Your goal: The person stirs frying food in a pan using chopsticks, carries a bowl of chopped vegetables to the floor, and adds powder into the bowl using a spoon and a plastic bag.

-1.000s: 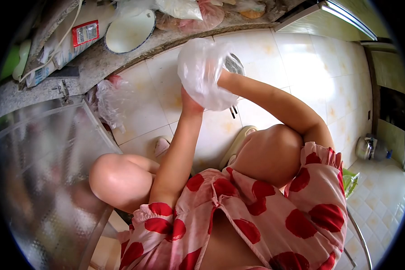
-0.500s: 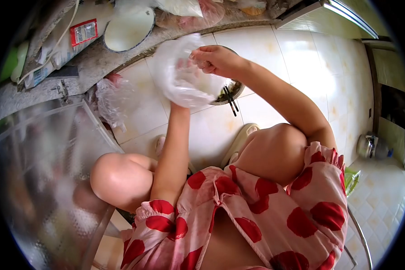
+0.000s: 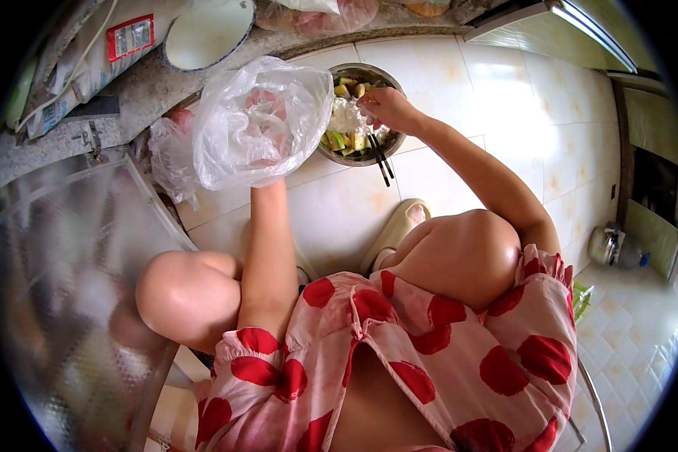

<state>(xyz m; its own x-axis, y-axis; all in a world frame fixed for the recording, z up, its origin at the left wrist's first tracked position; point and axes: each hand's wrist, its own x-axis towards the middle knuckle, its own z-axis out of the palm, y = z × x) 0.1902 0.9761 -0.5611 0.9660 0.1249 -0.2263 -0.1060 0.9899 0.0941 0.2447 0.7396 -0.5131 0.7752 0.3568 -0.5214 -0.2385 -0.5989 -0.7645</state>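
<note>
A translucent white plastic bag hangs open at the upper left of centre, held up by my left hand, whose fingers show only dimly through the film. Just to its right, a round metal bowl stands on the tiled floor with pale and green chopped pieces and a heap of white powder in it. Over the bowl's right part is my right hand, its fingers bunched together and pointing down at the powder; anything between them is too small to tell. Dark chopsticks lean over the bowl's near rim.
A stone ledge along the top left bears a white dish, a package with a red label and plastic bags. Another crumpled bag lies below it. A frosted door stands at left; a clear container is far right.
My left hand and the plastic bag have moved left, away from the bowl, which now shows more fully. My right hand has left the bag and moved right and down over the bowl.
</note>
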